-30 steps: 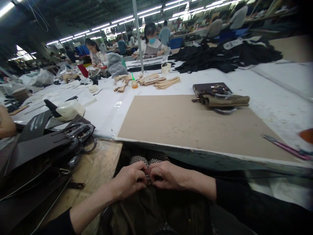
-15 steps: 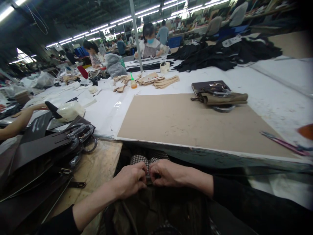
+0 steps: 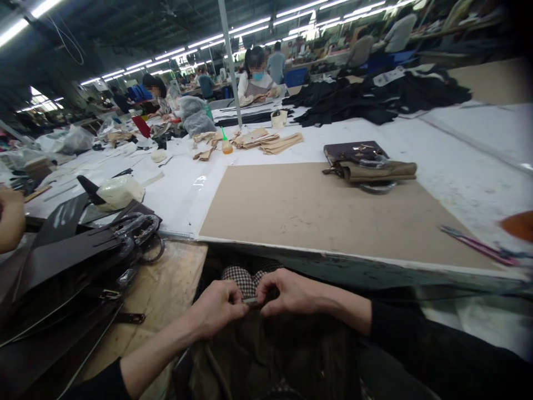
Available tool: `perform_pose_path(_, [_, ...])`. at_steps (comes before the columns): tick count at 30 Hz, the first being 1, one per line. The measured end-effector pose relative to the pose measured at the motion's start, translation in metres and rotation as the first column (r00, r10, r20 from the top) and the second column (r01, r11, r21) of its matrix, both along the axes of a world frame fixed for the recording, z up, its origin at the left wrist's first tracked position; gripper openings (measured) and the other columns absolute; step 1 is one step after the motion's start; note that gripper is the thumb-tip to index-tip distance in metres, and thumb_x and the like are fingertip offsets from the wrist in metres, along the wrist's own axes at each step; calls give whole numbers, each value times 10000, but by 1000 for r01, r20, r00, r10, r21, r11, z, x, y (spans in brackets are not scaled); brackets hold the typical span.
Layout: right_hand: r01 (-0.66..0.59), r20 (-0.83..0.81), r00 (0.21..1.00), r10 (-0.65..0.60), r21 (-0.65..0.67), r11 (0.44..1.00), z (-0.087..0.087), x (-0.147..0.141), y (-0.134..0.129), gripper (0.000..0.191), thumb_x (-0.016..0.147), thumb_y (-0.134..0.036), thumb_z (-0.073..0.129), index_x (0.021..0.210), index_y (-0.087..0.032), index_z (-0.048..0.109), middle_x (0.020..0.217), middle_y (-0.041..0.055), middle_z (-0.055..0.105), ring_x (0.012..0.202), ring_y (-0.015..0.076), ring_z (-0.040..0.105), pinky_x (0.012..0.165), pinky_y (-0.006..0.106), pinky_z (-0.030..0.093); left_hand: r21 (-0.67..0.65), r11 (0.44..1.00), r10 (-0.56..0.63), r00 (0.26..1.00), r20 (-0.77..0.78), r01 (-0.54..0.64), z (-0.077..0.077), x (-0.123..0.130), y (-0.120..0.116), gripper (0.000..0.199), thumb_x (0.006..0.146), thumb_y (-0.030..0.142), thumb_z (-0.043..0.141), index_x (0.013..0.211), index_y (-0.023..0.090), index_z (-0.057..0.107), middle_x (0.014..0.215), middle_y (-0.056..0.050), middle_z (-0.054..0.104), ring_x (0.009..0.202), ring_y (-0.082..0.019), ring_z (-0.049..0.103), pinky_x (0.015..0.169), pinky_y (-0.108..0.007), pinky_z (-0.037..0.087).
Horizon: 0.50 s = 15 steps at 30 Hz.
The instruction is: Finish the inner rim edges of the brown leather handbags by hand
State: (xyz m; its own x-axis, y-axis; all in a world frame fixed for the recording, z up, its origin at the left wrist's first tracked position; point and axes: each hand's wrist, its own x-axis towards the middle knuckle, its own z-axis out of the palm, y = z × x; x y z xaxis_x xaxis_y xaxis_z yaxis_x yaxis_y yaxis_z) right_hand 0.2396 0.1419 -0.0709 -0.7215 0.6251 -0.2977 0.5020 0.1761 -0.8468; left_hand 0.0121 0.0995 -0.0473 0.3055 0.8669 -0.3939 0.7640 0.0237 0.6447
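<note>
A dark brown handbag of soft material lies on my lap, its lower part in shadow. With fingers pinched, my left hand grips the bag's far edge. Close beside it, my right hand is curled over the same edge, thumb and fingers bent round it. A short pale strip of the edge shows between the two hands. Just beyond them is black-and-white checked cloth over my knees.
Dark brown bag parts with wrapped handles are piled at left, near another person's arm. On the white table lie a brown board, a folded handbag, pink-handled scissors, a glue bottle and black cloth pieces.
My right hand has loosened, its thumb and fingers further apart, and the pale edge strip now shows between my hands. At left, the other person's arm has drawn back.
</note>
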Motion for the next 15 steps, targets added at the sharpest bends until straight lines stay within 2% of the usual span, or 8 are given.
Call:
perform_pose_path(3, [45,-19,999,-46,-53,998,0,-1,-1,262,692,-303,752,931,-199,727,734,-35,626,651,110,509,545,209,344,-26,999,43,998,-34,-44,1,2,0,162,712,298,623,638,158,591,620,38,553,593,-97,463,524,-253,289])
perform_pose_path(9, [76,-151,984,-95,-125,989,-16,-4,-1,168,698,-194,682,861,-155,675,804,8,658,740,145,567,646,232,415,-6,1000,30,999,-21,-30,2,6,2,158,698,295,635,627,161,590,620,43,564,594,-92,464,529,-249,296])
perform_pose_path(15, [138,-226,953,-202,-270,953,-14,-3,-3,318,705,-132,659,939,-167,447,960,35,697,825,154,628,642,213,465,-4,1000,20,999,-34,-20,3,6,2,151,685,292,650,631,164,589,671,30,603,641,-113,508,564,-259,320])
